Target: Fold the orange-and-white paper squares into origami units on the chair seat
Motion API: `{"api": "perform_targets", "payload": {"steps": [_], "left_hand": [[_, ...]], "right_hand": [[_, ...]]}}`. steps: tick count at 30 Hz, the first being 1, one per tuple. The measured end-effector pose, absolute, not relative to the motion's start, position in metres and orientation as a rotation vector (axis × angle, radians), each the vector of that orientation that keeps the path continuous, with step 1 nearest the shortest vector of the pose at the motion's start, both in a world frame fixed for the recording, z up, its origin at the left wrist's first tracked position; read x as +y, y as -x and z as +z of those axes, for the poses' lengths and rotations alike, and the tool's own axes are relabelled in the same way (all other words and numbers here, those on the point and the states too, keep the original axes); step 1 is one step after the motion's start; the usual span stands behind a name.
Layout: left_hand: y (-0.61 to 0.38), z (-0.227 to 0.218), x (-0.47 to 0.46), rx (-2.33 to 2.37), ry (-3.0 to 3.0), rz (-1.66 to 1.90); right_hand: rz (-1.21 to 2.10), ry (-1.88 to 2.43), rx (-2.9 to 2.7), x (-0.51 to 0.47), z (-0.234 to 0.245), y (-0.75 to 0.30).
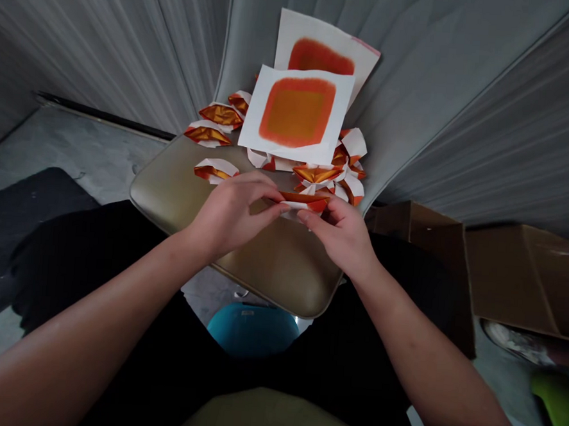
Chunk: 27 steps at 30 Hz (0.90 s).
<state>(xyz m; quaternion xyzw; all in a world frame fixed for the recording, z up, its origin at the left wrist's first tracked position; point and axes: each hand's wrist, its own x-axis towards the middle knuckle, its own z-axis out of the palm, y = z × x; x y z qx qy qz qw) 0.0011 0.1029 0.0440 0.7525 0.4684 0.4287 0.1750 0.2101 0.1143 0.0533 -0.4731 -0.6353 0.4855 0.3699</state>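
Both my hands pinch one folded paper piece (304, 202), white with orange and red, just above a tan chair seat (272, 263). My left hand (234, 213) grips its left end with thumb and fingers closed. My right hand (344, 233) holds the right end from below. Several finished folded pieces lie behind, one (216, 169) on the left and a cluster (338, 171) on the right. Two flat paper squares with orange centres, the nearer (297, 114) and the farther (326, 48), lean against the chair back.
A grey chair back (417, 86) rises behind the papers. Open cardboard boxes (516, 278) stand at right. A teal round object (253, 327) sits under the seat's front edge. A green object (559, 403) is at bottom right. My dark-clothed legs flank the seat.
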Motion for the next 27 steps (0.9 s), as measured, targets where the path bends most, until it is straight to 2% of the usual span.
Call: {"api": "perform_targets", "payload": {"steps": [9,14,20,23,27], "left_hand": [[-0.003,0.044,0.100,1.418,-2.070,1.275],[-0.003,0.045,0.100,1.332,-1.975,1.148],[-0.014,0.045,0.099,1.311,-1.489,1.039],[-0.021,0.041,0.099,1.261,-1.283,1.104],[-0.023,0.040,0.099,1.325,-1.295,1.099]], "right_hand": [[1.320,1.199,-1.464,0.116,0.044,-0.211],[1.448,1.218,-1.288,0.119,0.043,-0.209],[1.697,1.062,-1.177,0.116,0.053,-0.212],[1.641,1.043,-1.309,0.115,0.052,-0.213],[1.457,1.188,-1.381,0.115,0.044,-0.211]]}}
